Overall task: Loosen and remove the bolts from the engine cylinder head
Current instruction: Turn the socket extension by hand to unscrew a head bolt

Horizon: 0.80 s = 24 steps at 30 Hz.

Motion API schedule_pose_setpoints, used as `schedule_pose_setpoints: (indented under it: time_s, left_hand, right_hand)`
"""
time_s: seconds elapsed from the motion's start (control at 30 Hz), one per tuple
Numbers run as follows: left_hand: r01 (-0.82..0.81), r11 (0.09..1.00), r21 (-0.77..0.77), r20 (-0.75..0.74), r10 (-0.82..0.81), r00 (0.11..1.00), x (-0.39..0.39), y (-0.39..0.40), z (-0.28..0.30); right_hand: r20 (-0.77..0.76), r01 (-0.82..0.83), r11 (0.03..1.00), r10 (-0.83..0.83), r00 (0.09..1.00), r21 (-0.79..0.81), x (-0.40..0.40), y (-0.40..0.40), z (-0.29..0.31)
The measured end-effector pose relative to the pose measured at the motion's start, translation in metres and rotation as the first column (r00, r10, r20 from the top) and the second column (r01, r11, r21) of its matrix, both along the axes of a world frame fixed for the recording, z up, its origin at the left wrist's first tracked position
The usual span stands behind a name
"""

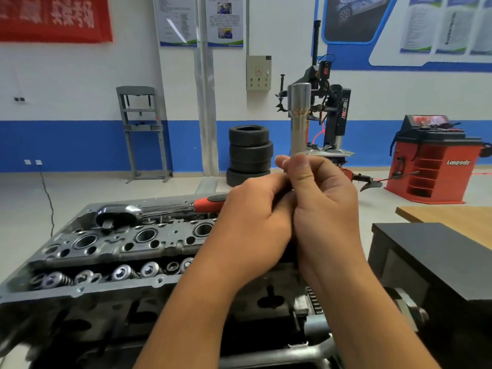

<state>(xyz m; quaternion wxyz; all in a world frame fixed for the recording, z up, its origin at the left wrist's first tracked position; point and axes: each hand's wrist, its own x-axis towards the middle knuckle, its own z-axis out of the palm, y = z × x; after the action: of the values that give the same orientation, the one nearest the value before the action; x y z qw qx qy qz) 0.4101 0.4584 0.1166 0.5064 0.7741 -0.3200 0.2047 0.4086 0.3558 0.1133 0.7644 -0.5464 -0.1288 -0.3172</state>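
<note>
Both hands are raised together above the right end of the cylinder head point(127, 243). The right hand point(323, 203) is curled around the lower end of a long silver socket point(299, 118), which is held upright. The left hand point(255, 222) is wrapped around the red-and-black grip of a ratchet wrench point(159, 210), whose chrome head is pointed left over the cylinder head, below and left of the hands.

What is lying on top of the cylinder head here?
A ratchet wrench with a red and black grip lies along the far side of the cylinder head. The left hand covers the grip's end.
</note>
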Motion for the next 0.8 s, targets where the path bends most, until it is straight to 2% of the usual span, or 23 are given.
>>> schedule_pose_setpoints:
  time_s: [0.1, 0.3, 0.53, 0.6, 0.7, 0.8]
  left_hand:
    - [0.089, 0.991, -0.095, -0.034, -0.093, 0.995, -0.001, -0.004, -0.001]
    - [0.090, 0.954, -0.287, -0.109, -0.126, 0.986, 0.007, -0.004, -0.008]
    - [0.270, 0.936, -0.226, -0.095, -0.297, 0.950, 0.001, 0.000, -0.009]
    - [0.242, 0.943, -0.230, -0.081, -0.267, 0.960, 0.000, -0.001, -0.008]
    - [0.155, 0.946, -0.284, -0.092, -0.188, 0.978, 0.003, -0.002, -0.011]
    - [0.118, 0.934, -0.337, -0.100, -0.160, 0.982, 0.006, -0.002, -0.013]
  right_hand:
    - [-0.030, -0.036, 0.998, 0.038, 0.999, 0.050, 0.003, -0.001, 0.000]
    - [0.053, -0.140, 0.983, 0.134, 0.990, 0.122, -0.003, -0.002, 0.001]
    - [0.063, -0.010, 0.999, 0.013, 0.998, -0.038, -0.003, -0.001, -0.003]
    - [0.049, -0.010, 1.000, 0.011, 0.999, -0.012, -0.002, 0.000, -0.003]
    - [0.019, -0.111, 0.991, 0.110, 0.994, 0.070, -0.001, -0.001, -0.001]
    - [0.055, -0.137, 0.986, 0.132, 0.990, 0.093, -0.002, -0.001, -0.001]
